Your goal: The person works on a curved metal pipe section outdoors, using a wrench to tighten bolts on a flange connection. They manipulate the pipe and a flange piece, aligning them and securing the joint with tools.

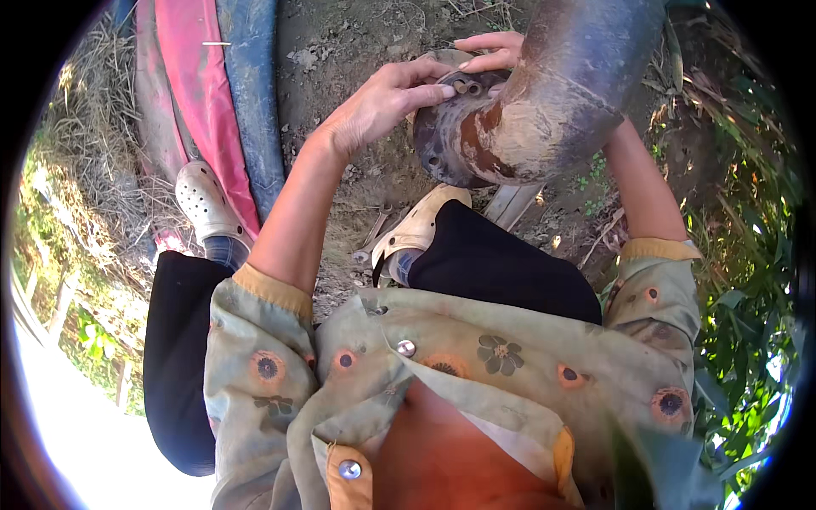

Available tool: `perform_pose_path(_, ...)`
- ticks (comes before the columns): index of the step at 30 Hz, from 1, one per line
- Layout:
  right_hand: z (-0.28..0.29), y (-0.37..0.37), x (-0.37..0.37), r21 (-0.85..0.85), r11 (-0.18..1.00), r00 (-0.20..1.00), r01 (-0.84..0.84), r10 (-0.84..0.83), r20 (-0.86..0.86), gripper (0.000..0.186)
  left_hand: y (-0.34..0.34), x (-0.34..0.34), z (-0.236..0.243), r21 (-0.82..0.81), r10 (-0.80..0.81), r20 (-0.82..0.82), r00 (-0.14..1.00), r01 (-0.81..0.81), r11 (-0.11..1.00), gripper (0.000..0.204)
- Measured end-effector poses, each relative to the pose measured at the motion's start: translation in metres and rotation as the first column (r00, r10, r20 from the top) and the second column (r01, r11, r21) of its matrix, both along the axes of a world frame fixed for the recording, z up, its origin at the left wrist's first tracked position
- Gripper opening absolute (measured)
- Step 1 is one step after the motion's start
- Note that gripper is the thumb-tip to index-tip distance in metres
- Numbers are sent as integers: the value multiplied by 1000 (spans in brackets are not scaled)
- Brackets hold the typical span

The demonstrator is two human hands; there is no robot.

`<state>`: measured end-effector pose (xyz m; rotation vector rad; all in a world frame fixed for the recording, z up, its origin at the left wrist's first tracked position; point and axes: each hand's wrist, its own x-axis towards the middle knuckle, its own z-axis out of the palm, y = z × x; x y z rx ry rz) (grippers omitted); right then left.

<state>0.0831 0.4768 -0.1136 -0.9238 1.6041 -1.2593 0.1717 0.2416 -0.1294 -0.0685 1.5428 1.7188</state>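
A thick, rusty brown metal pipe elbow (586, 76) comes down from the upper right and ends in a round flange (438, 161) with bolt holes. On the flange's upper left edge my left hand (395, 98) is closed, thumb on the near face beside two small round metal openings or nuts that I cannot tell apart. My right arm passes behind the pipe. The fingers of my right hand (493, 53) reach over the flange's top edge, and a bit of its thumb seems to show on the near side; its palm is hidden by the pipe.
Flattened pink hose (200, 93) and blue hose (251, 93) lie on the dirt at left, beside dry straw (93, 110). My pale clogs (208, 200) stand on the ground. A wooden board (510, 204) lies under the pipe. Green leafy plants (739, 340) grow at right.
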Motion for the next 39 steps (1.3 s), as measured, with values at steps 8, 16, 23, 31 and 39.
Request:
perform_pose_path(8, -26, 7, 3, -128, 986, 858, -109, 28, -514, 33, 17, 22, 10, 53, 240, 23, 970, -241, 969, 47)
perform_pose_path(16, -26, -3, 4, -167, 985, 998, 44, -36, 51, 19, 18, 20, 13, 19, 248, 29, 968, -248, 968, 45)
perform_pose_path(23, -12, -22, -12, -134, 984, 986, -118, 132, 97, 25, 20, 17, 16, 21, 255, 52, 966, -256, 966, 42)
perform_pose_path(31, -23, -33, -21, -235, 930, 934, -281, 322, 155, 25, 19, 20, 10, -38, 259, 91, 962, -257, 966, 41)
perform_pose_path(39, -32, -34, -24, -267, 924, 927, -273, 327, 186, 26, 21, 21, 7, 44, 297, 134, 945, -305, 951, 41)
